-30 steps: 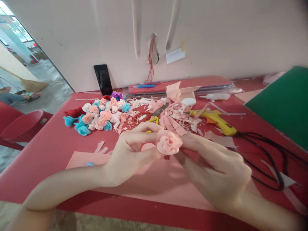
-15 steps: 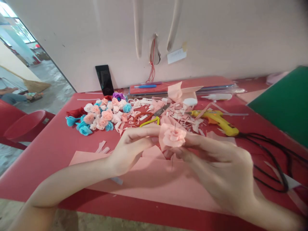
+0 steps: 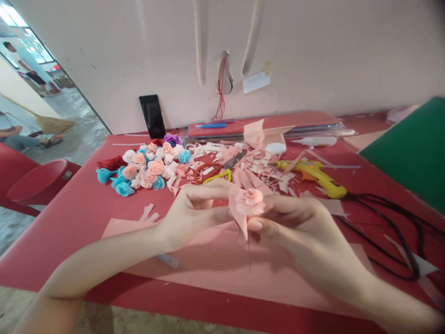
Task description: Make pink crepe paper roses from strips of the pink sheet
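Note:
A pink paper rose (image 3: 251, 200) on a thin wire stem (image 3: 249, 257) is held up between my two hands, above the front of the table. My right hand (image 3: 299, 227) pinches its base from the right with thumb and fingers. On the other side, my left hand (image 3: 194, 215) is closed on a pink petal at the rose's left edge; part of its fingertips is hidden behind the paper. Beneath them lies a large sheet of pink crepe paper (image 3: 222, 264). Just beyond are scissors (image 3: 234, 160) and yellow-handled pliers (image 3: 217, 176) among pink scraps (image 3: 257, 171).
A pile of paper roses (image 3: 149, 169) in pink, white, blue and red sits left on the red table (image 3: 79, 218). A yellow glue gun (image 3: 316, 174) with black cord lies right. A phone (image 3: 152, 116) leans on the wall. Two people are in the background left.
The rose has tilted and turned, so its outer petal now points down and more wire shows below. My right hand has shifted slightly. A standing person has appeared at far left.

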A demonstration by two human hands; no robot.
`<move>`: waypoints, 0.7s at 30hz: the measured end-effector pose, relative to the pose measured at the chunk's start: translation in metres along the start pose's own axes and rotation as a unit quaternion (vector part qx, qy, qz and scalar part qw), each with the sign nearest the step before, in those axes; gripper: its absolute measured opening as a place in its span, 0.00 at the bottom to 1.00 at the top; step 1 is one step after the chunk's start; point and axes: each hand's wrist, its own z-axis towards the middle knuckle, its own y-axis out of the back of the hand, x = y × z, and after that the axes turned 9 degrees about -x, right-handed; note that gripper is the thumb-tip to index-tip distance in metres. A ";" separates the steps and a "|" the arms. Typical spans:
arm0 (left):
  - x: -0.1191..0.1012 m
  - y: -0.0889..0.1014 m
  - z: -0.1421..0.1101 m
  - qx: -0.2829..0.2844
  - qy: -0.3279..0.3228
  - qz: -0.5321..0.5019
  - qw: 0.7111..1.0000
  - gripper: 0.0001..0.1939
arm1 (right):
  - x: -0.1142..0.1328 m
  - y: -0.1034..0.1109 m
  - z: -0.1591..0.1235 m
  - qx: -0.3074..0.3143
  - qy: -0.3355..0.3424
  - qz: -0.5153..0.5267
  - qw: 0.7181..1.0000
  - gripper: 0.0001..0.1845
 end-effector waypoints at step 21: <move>0.006 -0.003 -0.001 -0.048 0.009 -0.112 0.992 0.04 | -0.003 -0.004 -0.009 -0.121 0.242 -0.228 0.935 0.09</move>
